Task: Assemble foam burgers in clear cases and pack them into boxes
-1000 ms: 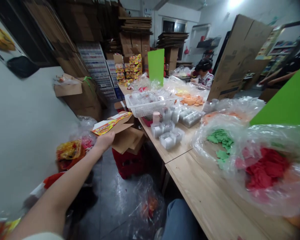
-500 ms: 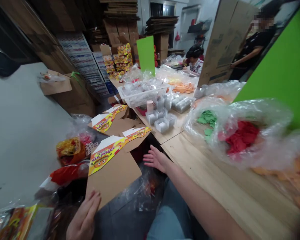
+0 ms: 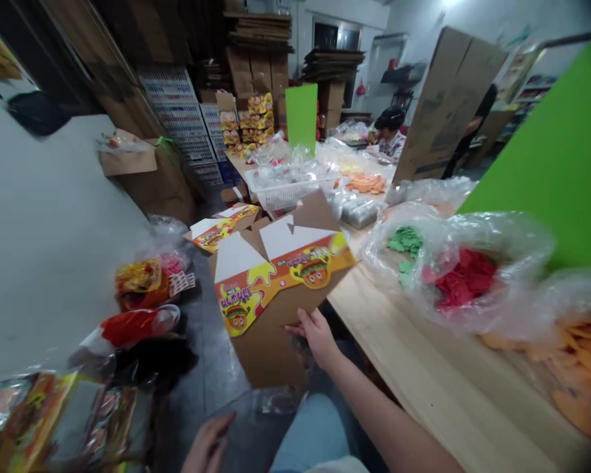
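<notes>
Gripping the printed carton [image 3: 280,289] at its near edge, the person's right hand [image 3: 312,335] keeps a narrow hold at about five o'clock on the board, which is tilted near the middle of the view. The left hand [image 3: 207,445] is low and blurred at seven o'clock, fingers loosely curled; whether it holds anything cannot be told. A second printed carton [image 3: 211,236] lies beyond the first, at ten o'clock from it. Toward four o'clock runs the wooden table [image 3: 398,348], with bagged green pieces [image 3: 404,242] and red pieces [image 3: 467,279] around three o'clock and a white basket [image 3: 295,196] at twelve. Packaged goods [image 3: 69,420] lie at eight o'clock.
</notes>
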The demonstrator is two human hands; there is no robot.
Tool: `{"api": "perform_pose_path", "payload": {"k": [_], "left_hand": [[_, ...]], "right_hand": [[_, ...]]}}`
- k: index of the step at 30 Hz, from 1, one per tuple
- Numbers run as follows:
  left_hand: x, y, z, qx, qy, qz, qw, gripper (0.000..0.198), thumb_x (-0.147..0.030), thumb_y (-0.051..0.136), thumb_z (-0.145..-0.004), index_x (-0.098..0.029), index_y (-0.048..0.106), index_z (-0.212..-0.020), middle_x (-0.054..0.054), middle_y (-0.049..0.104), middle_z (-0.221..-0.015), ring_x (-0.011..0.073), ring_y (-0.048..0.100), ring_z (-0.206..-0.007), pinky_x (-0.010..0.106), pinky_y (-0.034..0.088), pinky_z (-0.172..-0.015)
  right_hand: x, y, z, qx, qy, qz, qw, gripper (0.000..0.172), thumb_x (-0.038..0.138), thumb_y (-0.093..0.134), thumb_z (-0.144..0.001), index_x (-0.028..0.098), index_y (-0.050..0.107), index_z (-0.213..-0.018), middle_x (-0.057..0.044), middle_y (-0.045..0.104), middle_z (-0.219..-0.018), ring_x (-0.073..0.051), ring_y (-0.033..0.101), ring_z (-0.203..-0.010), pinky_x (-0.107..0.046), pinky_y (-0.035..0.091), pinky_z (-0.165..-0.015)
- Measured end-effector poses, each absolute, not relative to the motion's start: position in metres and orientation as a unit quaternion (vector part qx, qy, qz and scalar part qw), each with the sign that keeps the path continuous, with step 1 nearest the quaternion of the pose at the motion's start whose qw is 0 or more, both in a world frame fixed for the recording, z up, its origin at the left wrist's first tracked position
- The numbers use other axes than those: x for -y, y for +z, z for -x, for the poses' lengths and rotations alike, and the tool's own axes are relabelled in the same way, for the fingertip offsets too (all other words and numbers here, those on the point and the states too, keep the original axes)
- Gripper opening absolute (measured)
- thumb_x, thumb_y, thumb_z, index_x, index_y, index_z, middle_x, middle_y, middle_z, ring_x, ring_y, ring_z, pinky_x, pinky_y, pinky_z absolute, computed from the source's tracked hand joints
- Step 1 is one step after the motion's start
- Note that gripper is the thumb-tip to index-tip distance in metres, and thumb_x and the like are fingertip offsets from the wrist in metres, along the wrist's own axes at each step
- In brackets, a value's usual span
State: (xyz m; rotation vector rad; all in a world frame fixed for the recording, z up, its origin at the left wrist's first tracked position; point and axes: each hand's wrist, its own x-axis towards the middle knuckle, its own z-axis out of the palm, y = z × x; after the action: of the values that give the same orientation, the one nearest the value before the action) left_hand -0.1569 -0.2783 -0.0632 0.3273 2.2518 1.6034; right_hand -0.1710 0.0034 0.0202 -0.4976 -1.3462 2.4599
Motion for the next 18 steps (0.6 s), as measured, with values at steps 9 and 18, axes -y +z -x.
{"api": "perform_pose_path", "payload": {"k": [9, 18], "left_hand": [[0.048, 0.092, 0.196, -0.238, 0.745, 0.162, 0.601, 0.048, -0.054, 0.046, -0.081, -0.007, 0.052, -0.091, 0.011, 0.061, -0.075, 0.0168, 0.063, -0.064, 0.030, 0.054, -0.061], [-0.073, 0.135, 0.122, -0.287, 0.700, 0.078, 0.650, 0.038, -0.046, 0.058, -0.077, -0.010, 0.057, -0.088, 0.006, 0.062, -0.066, 0.0149, 0.061, -0.058, 0.027, 0.053, -0.056]], "right_hand": [[-0.047, 0.019, 0.019, 0.658, 0.668, 0.208, 0.277, 0.039, 0.050, 0.051, -0.082, 0.018, 0.068, -0.097, -0.010, 0.067, -0.103, -0.026, 0.059, -0.102, -0.046, 0.038, -0.100], [-0.112, 0.037, -0.081, 0.687, 0.498, 0.394, 0.353, 0.045, 0.057, 0.049, -0.077, 0.027, 0.064, -0.107, -0.004, 0.060, -0.117, -0.025, 0.049, -0.116, -0.042, 0.036, -0.102]]}}
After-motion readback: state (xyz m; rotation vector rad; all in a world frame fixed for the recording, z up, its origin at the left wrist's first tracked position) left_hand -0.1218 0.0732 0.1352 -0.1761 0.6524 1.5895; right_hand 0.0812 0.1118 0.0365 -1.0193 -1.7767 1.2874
